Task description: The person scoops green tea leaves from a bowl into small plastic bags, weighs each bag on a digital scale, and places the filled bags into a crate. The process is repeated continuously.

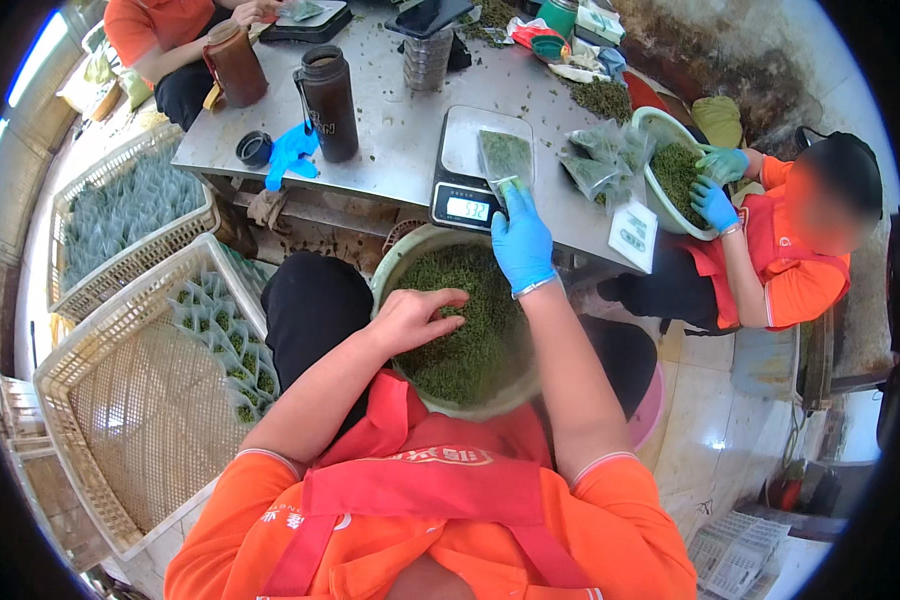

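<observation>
A grey metal worktable (390,140) stands at the far middle of the room, its top scattered with green flecks. Pale floor tiles (715,440) shine at the near right (one bright glint of light on them). Daylight enters through a window (35,60) at the far left, beside a dim wall.

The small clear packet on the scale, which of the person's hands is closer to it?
Right. The gloved right hand touches the packet on the scale; the bare left hand rests lower down in the bowl of green leaves.
</observation>
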`<state>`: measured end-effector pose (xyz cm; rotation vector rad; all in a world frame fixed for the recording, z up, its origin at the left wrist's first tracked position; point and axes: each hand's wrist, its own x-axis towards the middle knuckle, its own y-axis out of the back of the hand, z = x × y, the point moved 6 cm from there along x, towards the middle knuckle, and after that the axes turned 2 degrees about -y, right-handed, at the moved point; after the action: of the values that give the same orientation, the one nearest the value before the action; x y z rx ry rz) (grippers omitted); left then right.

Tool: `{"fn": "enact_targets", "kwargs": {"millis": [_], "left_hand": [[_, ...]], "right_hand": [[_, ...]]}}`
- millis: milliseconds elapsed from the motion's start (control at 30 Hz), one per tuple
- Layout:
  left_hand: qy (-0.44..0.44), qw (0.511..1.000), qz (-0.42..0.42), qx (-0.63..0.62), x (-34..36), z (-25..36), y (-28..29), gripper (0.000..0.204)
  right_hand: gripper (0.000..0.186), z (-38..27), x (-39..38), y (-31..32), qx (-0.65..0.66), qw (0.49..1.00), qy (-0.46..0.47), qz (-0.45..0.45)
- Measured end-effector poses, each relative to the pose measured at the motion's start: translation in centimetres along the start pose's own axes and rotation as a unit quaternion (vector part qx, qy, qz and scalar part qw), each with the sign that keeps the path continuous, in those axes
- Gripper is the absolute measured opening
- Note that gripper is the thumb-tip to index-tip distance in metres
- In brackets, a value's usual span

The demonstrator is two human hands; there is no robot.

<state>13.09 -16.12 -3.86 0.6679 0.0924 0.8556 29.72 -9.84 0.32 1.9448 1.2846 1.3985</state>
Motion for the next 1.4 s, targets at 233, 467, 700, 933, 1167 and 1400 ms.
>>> {"fn": "enact_targets", "kwargs": {"millis": [233,467,700,933,1167,1400], "left_hand": [[0.05,0.981,0.186,0.019,2.8,-3.9,6.7,0.025],[0.131,0.947,0.255,0.147,4.4,-5.9,9.8,0.028],[0.192,0.92,0.231,0.253,4.6,-5.9,9.8,0.058],[0.092,0.92,0.283,0.255,3.4,-6.1,9.2,0.059],[0.057,0.918,0.263,0.291,3.9,-5.7,8.6,0.063],[0.258,0.915,0.246,0.191,3.8,-6.3,9.2,0.054]], "right_hand": [[0.05,-0.1,0.0,-1.2,0.018,0.992,-0.094,-0.077],[0.02,-1.2,5.8,-1.2,-0.102,0.99,-0.026,-0.093],[0.015,-12.7,3.6,-0.7,-0.044,0.956,0.198,-0.211],[0.028,-10.2,2.3,-7.5,-0.091,0.924,0.128,-0.349],[0.025,-10.4,1.5,-6.7,-0.059,0.943,0.087,-0.315],[0.03,-6.5,1.2,1.5,0.51,0.833,-0.03,-0.211]]}}
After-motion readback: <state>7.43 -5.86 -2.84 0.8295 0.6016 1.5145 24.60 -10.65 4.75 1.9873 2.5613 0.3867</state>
